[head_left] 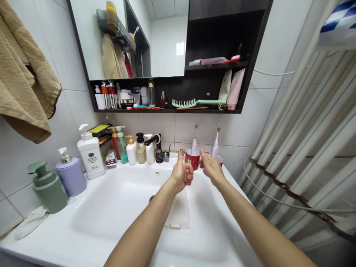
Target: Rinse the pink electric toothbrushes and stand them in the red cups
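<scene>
My left hand (181,173) is raised over the basin, its fingers curled into a fist and its thumb pointing up. Nothing shows inside it. To its right, my right hand (211,167) is also closed, thumb up, with its back toward me and no object visible in it. Just behind and between the hands stands a red cup (193,159) holding a pale electric toothbrush (194,142). A second red cup (220,160) with another electric toothbrush (215,144) is partly hidden by my right hand. Below my left forearm, a translucent, whitish flat object (179,213) lies in the sink (111,211).
A black faucet (158,148) rises at the sink's back edge. Several pump bottles line the left, including a white bottle (91,154), a purple one (71,176) and a green one (49,191). A mirror cabinet (167,110) hangs above; pipes (303,148) run at right.
</scene>
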{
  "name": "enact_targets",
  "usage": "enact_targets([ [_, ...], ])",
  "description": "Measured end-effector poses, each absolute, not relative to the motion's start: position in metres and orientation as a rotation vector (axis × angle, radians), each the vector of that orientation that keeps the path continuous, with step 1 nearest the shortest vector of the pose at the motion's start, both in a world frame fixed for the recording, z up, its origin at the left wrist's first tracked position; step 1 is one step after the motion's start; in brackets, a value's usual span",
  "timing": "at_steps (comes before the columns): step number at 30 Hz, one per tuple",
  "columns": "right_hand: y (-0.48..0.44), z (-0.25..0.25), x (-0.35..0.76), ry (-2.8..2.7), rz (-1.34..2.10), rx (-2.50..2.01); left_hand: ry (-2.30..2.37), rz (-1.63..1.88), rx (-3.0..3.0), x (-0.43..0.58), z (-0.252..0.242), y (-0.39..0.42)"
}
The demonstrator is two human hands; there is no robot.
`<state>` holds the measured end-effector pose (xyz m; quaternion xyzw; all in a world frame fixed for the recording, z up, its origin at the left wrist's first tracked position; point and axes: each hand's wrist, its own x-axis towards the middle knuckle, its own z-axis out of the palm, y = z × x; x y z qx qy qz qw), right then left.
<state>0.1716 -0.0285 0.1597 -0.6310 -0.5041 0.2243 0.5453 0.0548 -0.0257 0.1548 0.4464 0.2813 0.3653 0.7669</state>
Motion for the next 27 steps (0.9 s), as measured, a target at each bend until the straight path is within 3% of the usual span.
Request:
enact_targets([
  [3, -0.008, 0.145, 0.208, -1.077, 0.252, -1.695, 0.71, 0.824, 0.911, 0.051, 0.126, -0.022],
  [9, 0.005, 0.117, 0.246, -1.212, 0.116, -1.901, 0.854, 0.888, 0.856, 0.036, 0.086, -0.017],
  [20, -0.056, 0.088, 0.176, -1.655, 0.125, -1.789, 0.992, 1.224, 1.432, 0.06, 0.112, -0.001],
  [27, -0.054, 0.061, 0.125, -1.746, 0.233, -1.688, 1.271, 1.148, 1.616, 0.058, 0.092, 0.023],
])
